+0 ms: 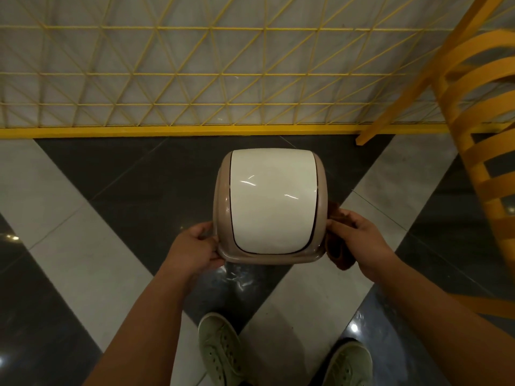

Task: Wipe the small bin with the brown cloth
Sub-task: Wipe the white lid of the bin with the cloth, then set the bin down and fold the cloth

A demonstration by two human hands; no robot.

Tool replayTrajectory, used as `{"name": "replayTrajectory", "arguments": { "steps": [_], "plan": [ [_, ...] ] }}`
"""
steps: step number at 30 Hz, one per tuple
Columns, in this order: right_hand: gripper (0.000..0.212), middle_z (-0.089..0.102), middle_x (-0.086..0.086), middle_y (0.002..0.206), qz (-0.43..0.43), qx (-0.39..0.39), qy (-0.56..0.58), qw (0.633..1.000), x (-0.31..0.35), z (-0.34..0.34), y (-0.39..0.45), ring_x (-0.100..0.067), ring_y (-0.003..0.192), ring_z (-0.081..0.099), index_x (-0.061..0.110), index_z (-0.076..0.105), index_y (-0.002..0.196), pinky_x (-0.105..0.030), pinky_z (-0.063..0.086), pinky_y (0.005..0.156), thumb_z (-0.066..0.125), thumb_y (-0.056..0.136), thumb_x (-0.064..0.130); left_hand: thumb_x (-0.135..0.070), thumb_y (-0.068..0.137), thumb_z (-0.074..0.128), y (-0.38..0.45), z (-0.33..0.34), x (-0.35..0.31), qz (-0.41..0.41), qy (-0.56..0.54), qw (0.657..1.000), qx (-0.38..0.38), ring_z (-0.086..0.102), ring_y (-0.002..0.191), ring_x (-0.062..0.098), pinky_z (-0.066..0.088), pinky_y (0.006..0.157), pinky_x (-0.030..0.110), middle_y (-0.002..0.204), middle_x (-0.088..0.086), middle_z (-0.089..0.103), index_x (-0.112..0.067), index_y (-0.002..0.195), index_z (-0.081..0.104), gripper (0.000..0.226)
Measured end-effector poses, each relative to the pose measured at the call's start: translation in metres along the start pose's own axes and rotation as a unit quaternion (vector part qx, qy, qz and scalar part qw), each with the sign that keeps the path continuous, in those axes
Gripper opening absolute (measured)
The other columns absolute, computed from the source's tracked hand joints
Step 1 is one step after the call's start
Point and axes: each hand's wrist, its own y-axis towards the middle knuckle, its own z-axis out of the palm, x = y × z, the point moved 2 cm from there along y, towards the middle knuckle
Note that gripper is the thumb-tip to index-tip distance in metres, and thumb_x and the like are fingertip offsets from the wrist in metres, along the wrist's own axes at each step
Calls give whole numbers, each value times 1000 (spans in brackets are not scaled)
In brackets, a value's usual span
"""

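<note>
1. The small bin [269, 204] is seen from straight above, between both hands and over the black-and-white tiled floor [92, 268]; whether it rests on the floor or is lifted off it cannot be told.
2. The bin has a beige rim and a white swing lid [271, 199], which lies closed and level.
3. The left hand [193, 250] grips the bin's near-left corner, thumb on top of the rim and fingers curled under its edge.
4. The right hand [359, 240] is at the bin's right side, fingers curled round the brown cloth [338, 253] and pressing it against the rim.
5. The cloth is bunched; part shows above the fingers and part hangs below the hand, beside the bin's near-right corner.
6. A yellow wire-mesh panel [195, 79] stands beyond the bin's far edge, along the floor's far side.
7. A yellow slatted chair [479, 151] stands to the right, apart from the bin.
8. Two pale green lace-up shoes [220, 349] stand on the floor below the bin's near edge.
</note>
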Motion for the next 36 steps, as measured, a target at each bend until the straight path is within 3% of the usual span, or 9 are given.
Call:
{"name": "replayTrajectory", "arguments": {
  "steps": [13,16,18,20,24,27,29,31,36],
  "plan": [
    [19,62,-1,111,-5,5,-4,1000,3,2,-3,-26,108,56,29,59,109,-44,43,97,60,91,26,-3,98,48,-5,0,-1,-1,9,1000,-5,69,79,19,54,52,21,96,6,68,-21,123,55,31],
    [26,58,-3,116,8,-51,28,998,7,-1,-8,-26,108,52,26,55,116,-40,42,91,54,93,39,-8,94,57,-4,-6,-3,17,59,998,-27,69,89,23,59,74,35,107,3,66,-20,134,51,42],
    [38,53,-6,116,48,-115,114,986,15,-7,-15,-26,105,50,21,49,128,-39,42,91,50,95,41,-15,92,60,-7,-14,-10,50,137,987,-70,63,107,25,51,96,40,124,3,59,-23,145,40,57],
    [39,53,-9,120,57,-143,199,968,30,-13,-25,-26,107,51,20,46,133,-39,43,93,47,95,33,-20,92,61,-17,-19,-24,116,199,963,-140,56,116,22,43,100,32,136,6,53,-23,143,44,54],
    [37,53,-7,126,-30,-82,200,976,73,-11,-52,-27,110,54,33,55,124,-42,46,92,41,95,15,-27,90,61,-61,-12,-63,271,154,926,-213,55,86,0,41,84,23,111,-7,60,-32,114,62,25],
    [30,65,2,106,-118,-5,195,974,94,1,-85,-19,101,63,35,64,103,-33,52,83,48,95,11,-46,80,66,-99,10,-80,284,86,951,-84,61,90,2,53,84,29,99,-14,65,-39,96,65,17],
    [25,70,1,105,-154,33,216,963,100,10,-105,-17,99,67,28,65,110,-34,54,84,55,93,12,-62,64,72,-120,27,-80,235,72,967,68,64,99,7,54,87,33,105,-13,66,-41,104,66,45],
    [28,72,-4,108,-159,54,247,954,103,19,-120,-18,99,69,21,63,118,-38,55,87,60,91,16,-56,60,82,-135,41,-75,224,94,959,144,64,102,5,52,83,23,106,-15,67,-37,114,63,60],
    [45,70,-2,110,-162,61,210,962,102,20,-147,-17,101,68,21,53,129,-33,58,79,63,86,33,-22,76,79,-153,42,-79,325,79,942,28,64,93,6,46,72,14,95,-11,68,-33,98,63,29]
  ]
}}
